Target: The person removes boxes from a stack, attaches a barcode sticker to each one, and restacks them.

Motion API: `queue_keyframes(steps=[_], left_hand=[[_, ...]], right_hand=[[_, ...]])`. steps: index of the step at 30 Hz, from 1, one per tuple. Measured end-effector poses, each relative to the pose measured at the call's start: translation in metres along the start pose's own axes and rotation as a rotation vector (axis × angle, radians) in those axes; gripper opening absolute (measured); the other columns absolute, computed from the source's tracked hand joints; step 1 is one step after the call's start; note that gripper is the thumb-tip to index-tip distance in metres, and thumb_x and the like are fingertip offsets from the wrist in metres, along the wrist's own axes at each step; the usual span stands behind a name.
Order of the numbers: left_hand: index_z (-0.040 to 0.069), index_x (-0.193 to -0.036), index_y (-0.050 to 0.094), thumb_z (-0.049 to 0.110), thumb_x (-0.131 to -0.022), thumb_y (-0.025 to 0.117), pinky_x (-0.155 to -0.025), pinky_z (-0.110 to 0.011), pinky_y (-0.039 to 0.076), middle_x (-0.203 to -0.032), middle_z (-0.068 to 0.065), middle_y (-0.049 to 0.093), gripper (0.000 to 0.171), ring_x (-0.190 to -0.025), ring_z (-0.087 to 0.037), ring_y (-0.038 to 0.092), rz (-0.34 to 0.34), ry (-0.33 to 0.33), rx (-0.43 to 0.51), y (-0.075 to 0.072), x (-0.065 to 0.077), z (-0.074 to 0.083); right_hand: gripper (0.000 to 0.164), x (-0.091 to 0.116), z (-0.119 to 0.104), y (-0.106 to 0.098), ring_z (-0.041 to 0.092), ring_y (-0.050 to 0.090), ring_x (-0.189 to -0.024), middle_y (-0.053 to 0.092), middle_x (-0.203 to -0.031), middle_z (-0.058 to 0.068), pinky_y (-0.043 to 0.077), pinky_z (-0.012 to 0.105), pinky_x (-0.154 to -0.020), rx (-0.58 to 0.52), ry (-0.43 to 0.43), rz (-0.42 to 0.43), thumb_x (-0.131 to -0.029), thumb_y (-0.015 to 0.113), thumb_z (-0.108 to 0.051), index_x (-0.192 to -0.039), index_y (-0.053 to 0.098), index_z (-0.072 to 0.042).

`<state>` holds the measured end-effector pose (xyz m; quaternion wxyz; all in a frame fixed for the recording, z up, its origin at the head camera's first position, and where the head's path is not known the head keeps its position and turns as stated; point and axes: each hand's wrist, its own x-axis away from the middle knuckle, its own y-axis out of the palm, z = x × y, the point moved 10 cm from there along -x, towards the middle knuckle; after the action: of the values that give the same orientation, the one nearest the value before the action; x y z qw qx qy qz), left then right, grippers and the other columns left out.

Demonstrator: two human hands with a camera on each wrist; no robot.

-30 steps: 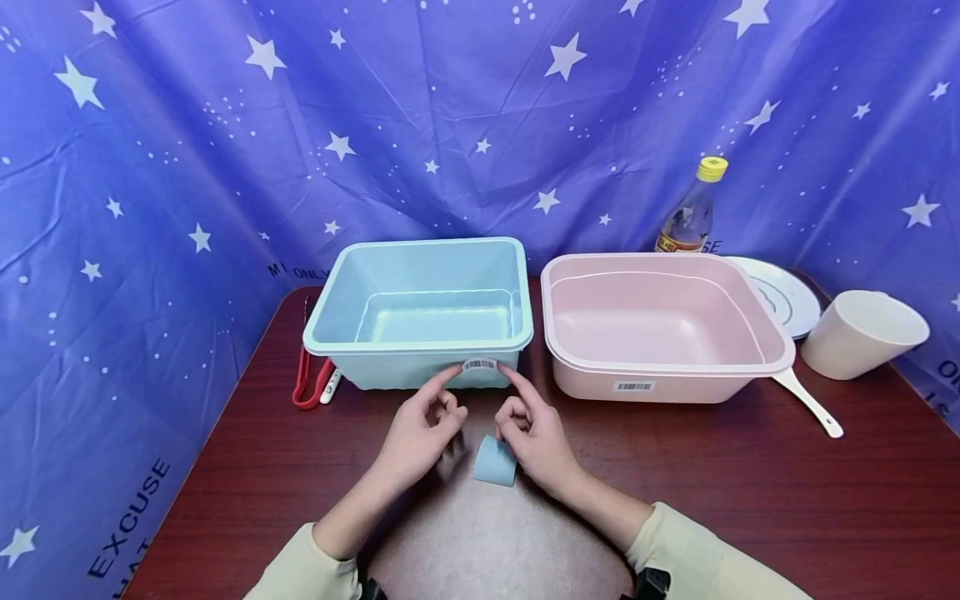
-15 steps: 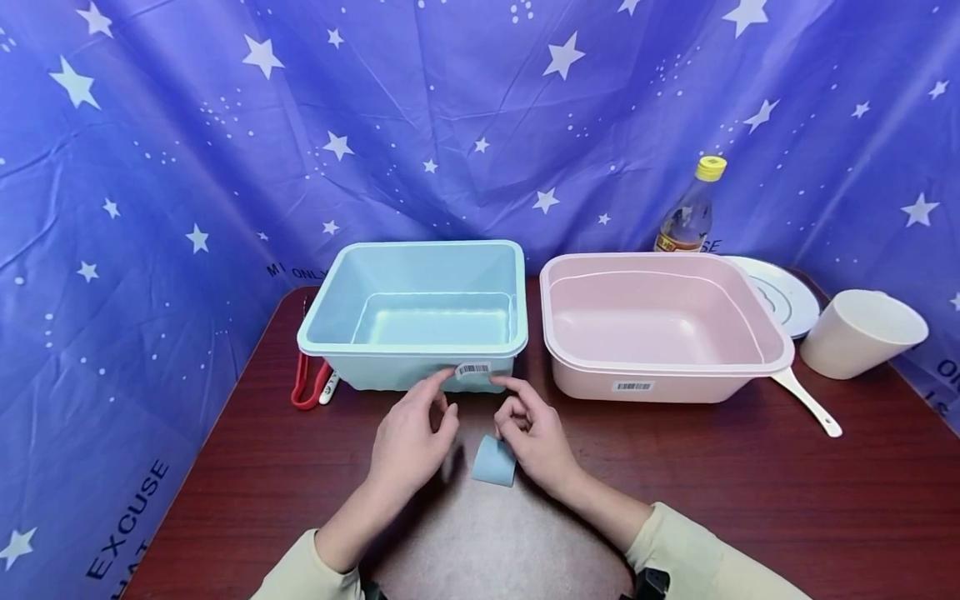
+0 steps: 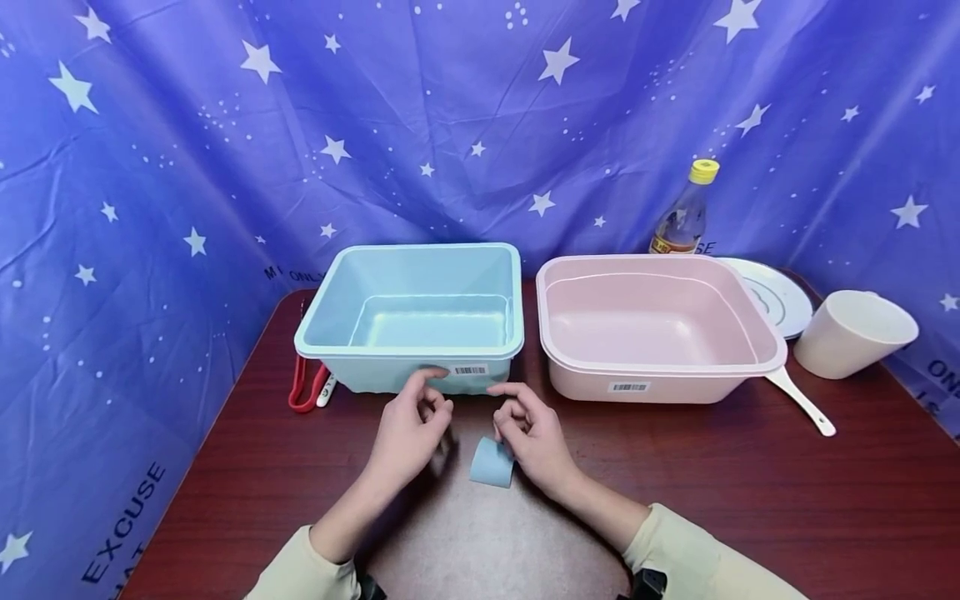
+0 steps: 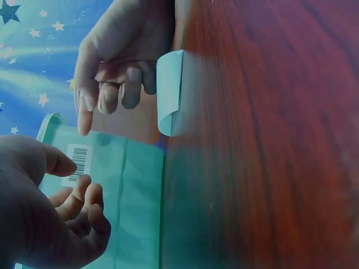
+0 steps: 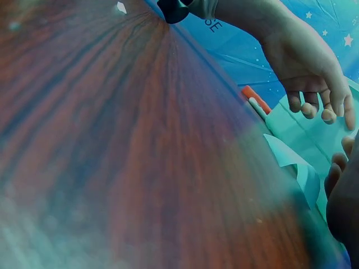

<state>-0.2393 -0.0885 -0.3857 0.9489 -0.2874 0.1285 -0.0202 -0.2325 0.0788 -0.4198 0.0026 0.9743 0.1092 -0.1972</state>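
Observation:
A light blue plastic basin [image 3: 352, 367] stands at the left centre of the table. On its front wall is a white barcode label [image 3: 470, 370]. My left hand [image 3: 408, 429] is before that wall, its index finger pointing at the label's left end; whether it touches is unclear. My right hand [image 3: 538, 442] has its index finger extended near the wall, below and right of the label, with the other fingers loosely bent. Beside the right hand, a curled pale blue paper piece [image 3: 491, 464] rests on the table. The left wrist view shows the label [image 4: 79, 164] close to the left fingertips.
A pink basin [image 3: 637, 390] stands to the right, with a yellow-capped bottle [image 3: 681, 218] behind it. Further right are a white plate [image 3: 797, 312], a leaning white cup [image 3: 843, 342] and a white spoon handle [image 3: 802, 402]. Red-handled tongs [image 3: 303, 392] and a white marker [image 3: 327, 390] lie left.
My left hand has drawn slightly back and left from the label, and the right fingertip now sits lower, off the label. The blue basin has shifted slightly left. The paper piece has stayed put.

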Motion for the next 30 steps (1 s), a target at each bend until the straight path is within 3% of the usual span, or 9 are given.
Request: queue_keyframes(steps=[6, 11, 13, 16, 23, 30], left_hand=[[0.016, -0.131, 0.059, 0.007, -0.095, 0.065, -0.060, -0.029, 0.045, -0.082, 0.000, 0.067, 0.037, -0.059, -0.012, 0.055, -0.019, -0.003, 0.059, 0.002, -0.001, 0.004], [0.015, -0.128, 0.062, 0.007, -0.094, 0.064, -0.062, -0.029, 0.046, -0.078, 0.003, 0.066, 0.036, -0.057, -0.012, 0.055, -0.031, -0.040, 0.050, 0.008, 0.000, 0.004], [0.014, -0.125, 0.064, 0.006, -0.093, 0.064, -0.062, -0.029, 0.046, -0.076, 0.008, 0.064, 0.033, -0.058, -0.011, 0.055, -0.028, -0.023, 0.032, 0.011, 0.001, 0.009], [0.013, -0.121, 0.066, 0.006, -0.092, 0.065, -0.061, -0.027, 0.046, -0.075, 0.010, 0.062, 0.030, -0.059, -0.009, 0.053, -0.029, 0.036, 0.017, 0.018, 0.001, 0.023], [0.014, -0.115, 0.068, 0.003, -0.090, 0.065, -0.062, -0.025, 0.045, -0.078, 0.009, 0.058, 0.027, -0.063, -0.009, 0.053, -0.051, 0.124, 0.074, 0.036, -0.001, 0.056], [0.012, -0.117, 0.067, 0.001, -0.090, 0.067, -0.067, -0.027, 0.051, -0.088, 0.005, 0.062, 0.030, -0.079, -0.012, 0.059, -0.076, 0.199, 0.163, 0.052, -0.008, 0.089]], right_hand=[[0.011, 0.000, -0.020, -0.007, 0.016, 0.042, -0.044, 0.052, -0.063, 0.020, 0.039, 0.026, -0.040, -0.053, -0.027, 0.025, -0.101, 0.054, 0.003, -0.109, 0.061, 0.003], [0.013, -0.006, -0.063, -0.024, 0.019, 0.046, -0.050, 0.055, -0.064, 0.011, 0.038, 0.026, -0.042, 0.010, -0.186, 0.033, -0.099, 0.053, 0.008, -0.102, 0.065, 0.003], [0.017, -0.009, -0.082, -0.034, 0.018, 0.049, -0.054, 0.055, -0.065, 0.006, 0.038, 0.026, -0.045, 0.064, -0.256, 0.038, -0.099, 0.051, 0.009, -0.099, 0.066, 0.002], [0.017, -0.014, -0.103, -0.049, 0.017, 0.051, -0.055, 0.056, -0.066, 0.005, 0.041, 0.027, -0.045, 0.104, -0.294, 0.032, -0.101, 0.051, 0.006, -0.097, 0.067, 0.002], [0.014, -0.026, -0.128, -0.084, 0.018, 0.050, -0.052, 0.058, -0.068, 0.008, 0.043, 0.028, -0.044, 0.183, -0.267, 0.028, -0.100, 0.054, 0.004, -0.099, 0.067, 0.002], [0.013, -0.034, -0.141, -0.126, 0.016, 0.059, -0.063, 0.065, -0.077, 0.004, 0.050, 0.025, -0.052, 0.407, -0.141, 0.039, -0.097, 0.063, -0.001, -0.106, 0.071, -0.003]])
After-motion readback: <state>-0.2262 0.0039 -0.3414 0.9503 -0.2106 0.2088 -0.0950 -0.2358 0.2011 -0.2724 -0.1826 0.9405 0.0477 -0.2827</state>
